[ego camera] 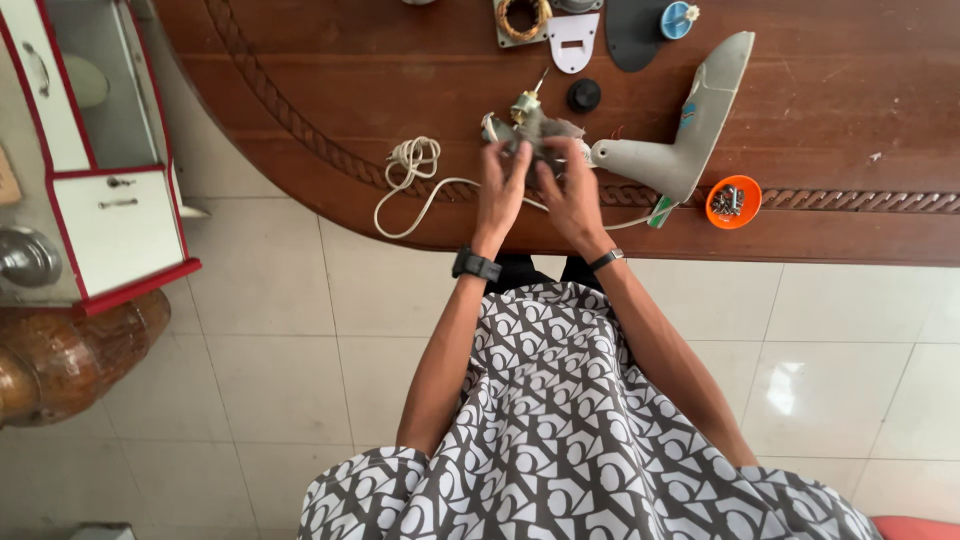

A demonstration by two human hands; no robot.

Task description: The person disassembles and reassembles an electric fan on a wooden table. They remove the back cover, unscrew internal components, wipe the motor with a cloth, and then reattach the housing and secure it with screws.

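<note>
At upper centre of the frame, a small motor assembly (530,122) is gripped from both sides by the left hand (500,185) and right hand (570,190), fingers apparently closed around it. Its white cord (412,165) could be snagged; the orange cap of screws (733,201) near the table edge (860,250) could be knocked off

Black wristwatch (476,265), thin dark bracelet (606,259), grey-white patterned garment (570,420)

Dark wooden table (850,110), grey casing (690,130), orange screw dish (733,202), coiled white cord (412,165), black knob (584,95)
</note>
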